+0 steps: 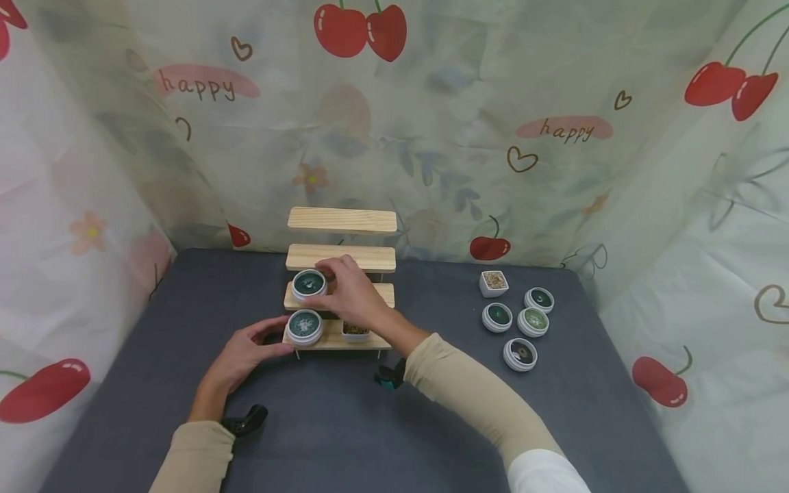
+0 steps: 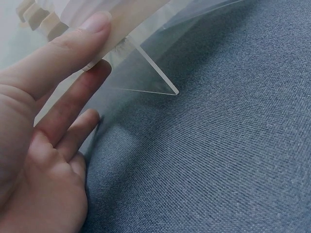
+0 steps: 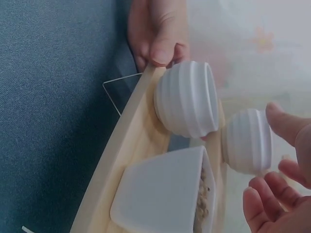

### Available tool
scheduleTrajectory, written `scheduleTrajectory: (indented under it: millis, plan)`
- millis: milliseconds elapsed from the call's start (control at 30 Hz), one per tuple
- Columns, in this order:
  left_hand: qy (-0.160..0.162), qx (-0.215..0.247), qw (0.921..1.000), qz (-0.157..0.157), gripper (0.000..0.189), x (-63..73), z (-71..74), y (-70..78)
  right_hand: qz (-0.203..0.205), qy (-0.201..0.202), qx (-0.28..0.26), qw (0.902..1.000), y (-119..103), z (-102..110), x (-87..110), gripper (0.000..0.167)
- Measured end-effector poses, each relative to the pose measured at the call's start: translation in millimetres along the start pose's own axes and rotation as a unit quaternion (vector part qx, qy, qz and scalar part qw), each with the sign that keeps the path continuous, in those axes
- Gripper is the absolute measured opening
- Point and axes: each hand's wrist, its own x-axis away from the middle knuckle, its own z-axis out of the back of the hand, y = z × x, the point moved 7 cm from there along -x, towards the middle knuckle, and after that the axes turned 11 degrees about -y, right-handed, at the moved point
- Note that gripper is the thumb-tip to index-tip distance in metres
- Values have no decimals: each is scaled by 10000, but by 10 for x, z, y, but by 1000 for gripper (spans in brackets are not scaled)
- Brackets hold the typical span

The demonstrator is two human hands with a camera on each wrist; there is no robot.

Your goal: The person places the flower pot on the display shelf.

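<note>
My left hand (image 1: pixel 246 352) pinches the left end of the lowest board of a tiered wooden shelf stand (image 1: pixel 327 342), thumb on top and index finger beneath. My right hand (image 1: pixel 354 294) holds a round white ribbed pot (image 1: pixel 308 285) at its rim, between thumb and fingers, at the left end of the second board up. On the lowest board, a similar ribbed pot (image 3: pixel 187 99) stands at the left, close to my left thumb. Beside it is a square white pot (image 3: pixel 155 189) with grainy brown filling, partly covered by my right arm in the head view.
Two higher boards (image 1: pixel 342 220) of the stand rise behind, near the patterned curtain (image 1: pixel 419 137). On the dark cloth (image 1: pixel 345 424) to the right stand another square pot (image 1: pixel 494 283) and several round pots (image 1: pixel 496 317). Thin clear legs (image 2: pixel 155 68) support the stand.
</note>
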Motion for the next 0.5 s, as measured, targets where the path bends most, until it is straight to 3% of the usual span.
scheduleTrajectory:
  millis: [233,500]
  plan:
    - [44,15,10000,68,85,-4,1,3,7,28,-775,9970,87,113,119,65]
    - [102,9,9999,120,87,-13,-3,-4,47,423,-883,9952,300,343,330,64]
